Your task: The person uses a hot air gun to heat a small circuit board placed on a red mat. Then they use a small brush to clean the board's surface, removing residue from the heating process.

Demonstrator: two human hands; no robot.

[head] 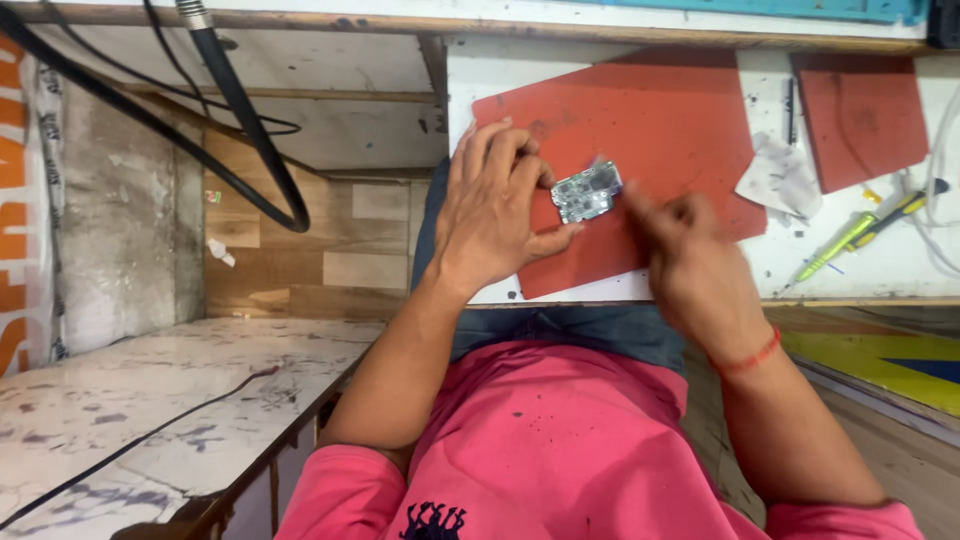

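A small grey-green circuit board [586, 193] lies on a red rubber mat [660, 120] on a white work table. My left hand [493, 205] rests on the mat and pinches the board's left end between thumb and fingers. My right hand [690, 262] is blurred just right of the board, its fingertips touching or almost touching the board's right edge. Whether it holds a small tool I cannot tell. A red thread is tied around my right wrist.
A second red mat [862, 118] lies at the far right. A crumpled white tissue [778, 180] and a green-handled screwdriver [850, 240] lie right of the main mat. Black cables [240, 110] hang at the left above a marble ledge [150, 400].
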